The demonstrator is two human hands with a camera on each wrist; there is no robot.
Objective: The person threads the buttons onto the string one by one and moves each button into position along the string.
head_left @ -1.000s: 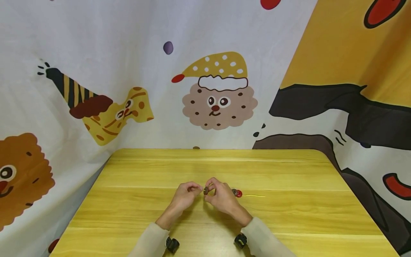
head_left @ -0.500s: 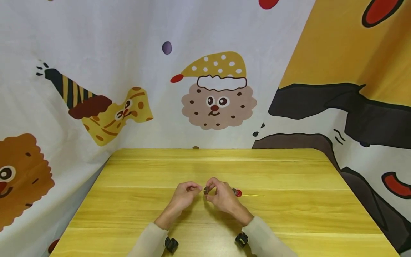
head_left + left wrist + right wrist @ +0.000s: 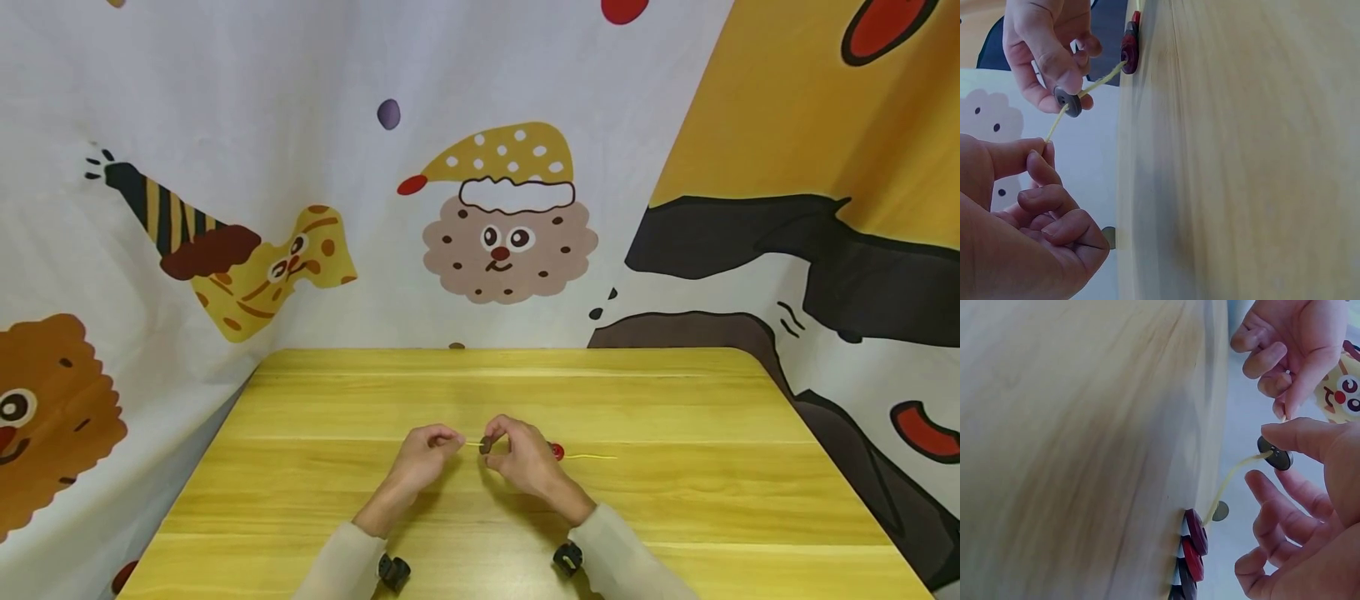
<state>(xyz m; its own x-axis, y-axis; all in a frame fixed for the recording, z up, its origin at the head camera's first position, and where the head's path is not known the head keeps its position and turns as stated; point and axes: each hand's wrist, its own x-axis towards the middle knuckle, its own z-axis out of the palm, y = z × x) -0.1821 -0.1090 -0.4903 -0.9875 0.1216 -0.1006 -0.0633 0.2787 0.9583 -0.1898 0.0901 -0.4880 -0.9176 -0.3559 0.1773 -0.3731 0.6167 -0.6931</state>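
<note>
Nearest me, two pale sleeves are reaching in over the front of the yellow wooden surface (image 3: pixel 675 400), each wrist wearing a small black camera. Just beyond them the hands are working close together above the middle of the surface. The left hand (image 3: pixel 423 454) is pinching the free end of a thin yellow cord (image 3: pixel 1060 122) between thumb and forefinger, its other fingers curling in. The right hand (image 3: pixel 525 454) is pinching a dark grey button (image 3: pixel 1067 102) that is sitting threaded on that cord, just apart from the left fingertips. Behind the right hand, the cord is running down to a little stack of red and dark buttons (image 3: pixel 1190 559) lying on the surface, then trailing off to the right. Farther back, a cartoon-printed cloth (image 3: pixel 510 217) is hanging behind the surface.
</note>
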